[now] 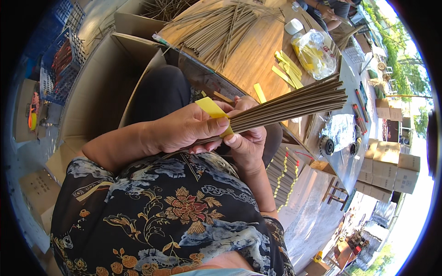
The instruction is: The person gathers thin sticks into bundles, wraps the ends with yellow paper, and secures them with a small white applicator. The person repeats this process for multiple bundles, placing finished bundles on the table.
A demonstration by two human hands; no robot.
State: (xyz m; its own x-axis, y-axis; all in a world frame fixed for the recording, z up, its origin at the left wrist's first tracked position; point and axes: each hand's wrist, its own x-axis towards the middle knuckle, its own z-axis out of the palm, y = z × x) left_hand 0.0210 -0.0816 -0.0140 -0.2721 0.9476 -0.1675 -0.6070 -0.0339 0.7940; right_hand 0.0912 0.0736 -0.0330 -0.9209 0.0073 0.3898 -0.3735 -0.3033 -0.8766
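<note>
A bundle of thin brown incense sticks [294,102] lies across my hands in front of my chest, its far ends fanning slightly to the right. A yellow paper strip [212,108] is bent around the bundle, one end sticking up. My left hand [186,128] is closed on the strip, its thumb pressing it against the sticks. Wrapped under the bundle, my right hand [249,146] holds the sticks, with its thumb tip at the strip's lower edge. The near ends of the sticks are mostly hidden by my hands.
A wooden table [267,46] ahead bears a pile of loose incense sticks [221,34], yellow paper strips [289,69] and a clear plastic bag [314,53]. An open cardboard box [103,83] stands at my left. Yellow-banded bundles [282,177] lie at lower right. Another person's hand [326,11] shows far off.
</note>
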